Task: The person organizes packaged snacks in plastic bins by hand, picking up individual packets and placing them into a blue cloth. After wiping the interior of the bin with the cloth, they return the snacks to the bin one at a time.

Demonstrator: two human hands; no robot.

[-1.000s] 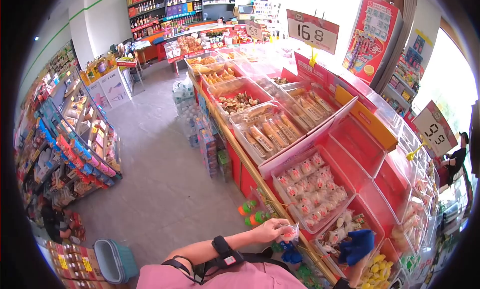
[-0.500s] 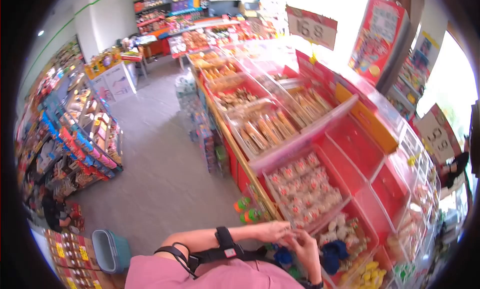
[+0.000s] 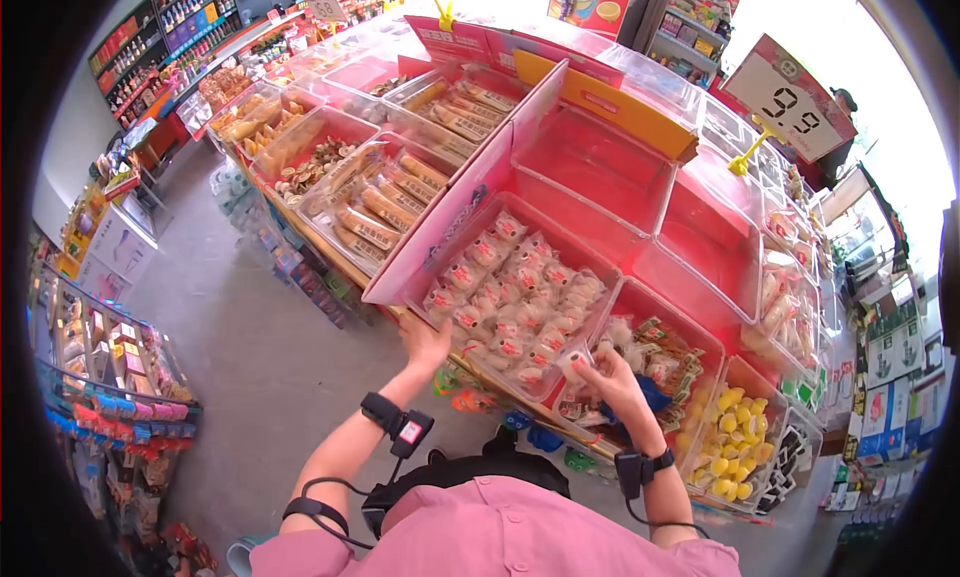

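Observation:
My right hand [image 3: 616, 385] pinches a small white wrapped snack [image 3: 576, 364] with a red mark, over the front right corner of a clear bin [image 3: 478, 349]. Rows of similar wrapped snacks [image 3: 515, 295] fill that bin. At its front left corner, my left hand [image 3: 425, 343] rests by the wooden edge of the stand, fingers extended and nothing held. Just beyond the left hand, a pink cardboard divider [image 3: 455, 207] slants away. To the right of the snack bin is a bin of mixed wrapped pieces [image 3: 655, 362], with dark blue items [image 3: 650, 395] near my right wrist.
Bins of long packaged sticks [image 3: 385, 205] and yellow packs [image 3: 735, 442] flank the snacks. Red-lined bins [image 3: 595, 162] lie behind. A price sign [image 3: 788, 97] stands on a yellow clip. Grey floor [image 3: 240, 377] runs along the left, beside a stocked shelf [image 3: 120, 362].
My hands, together at the stand's front edge before, are now apart: the left at the bin's left corner, the right holding a wrapped snack. The view has turned toward the right.

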